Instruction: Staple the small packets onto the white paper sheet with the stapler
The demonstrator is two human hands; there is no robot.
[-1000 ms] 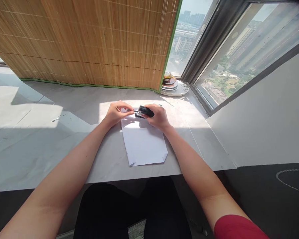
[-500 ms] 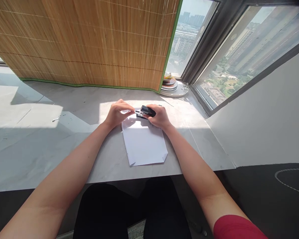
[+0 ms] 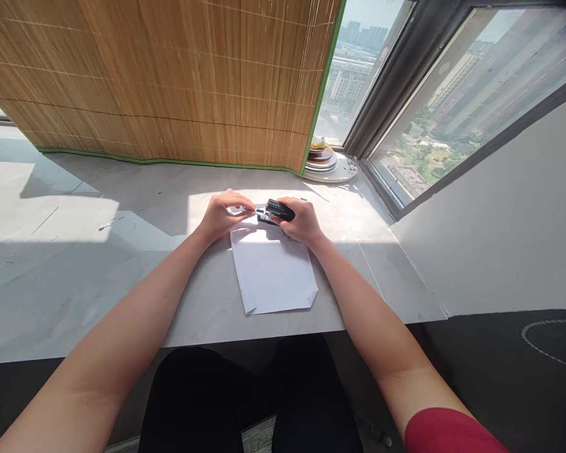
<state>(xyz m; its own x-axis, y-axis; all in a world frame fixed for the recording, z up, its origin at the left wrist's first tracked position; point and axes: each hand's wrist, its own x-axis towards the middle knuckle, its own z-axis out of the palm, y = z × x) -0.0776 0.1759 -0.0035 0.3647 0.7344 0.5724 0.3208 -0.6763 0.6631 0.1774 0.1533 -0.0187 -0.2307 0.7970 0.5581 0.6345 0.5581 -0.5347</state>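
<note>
1. We see the white paper (image 3: 273, 274) lying flat near the bench (image 3: 122, 264) front edge.
2. At its far end, our right hand (image 3: 299, 221) grips the black stapler (image 3: 277, 210); our left hand (image 3: 224, 214) pinches its front.
3. Plates (image 3: 325, 160) sit at the far right corner.

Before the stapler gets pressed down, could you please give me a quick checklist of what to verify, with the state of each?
1. Right hand grips the black stapler: ok.
2. Left hand steadies the paper's far edge beside the stapler: ok.
3. White paper lies flat on the grey table: ok.
4. Paper edge seated inside the stapler's mouth: cannot tell.
5. Left fingertips clear of the stapler's mouth: cannot tell, they sit very close.
6. Stack of plates well away from the hands: ok.
</note>
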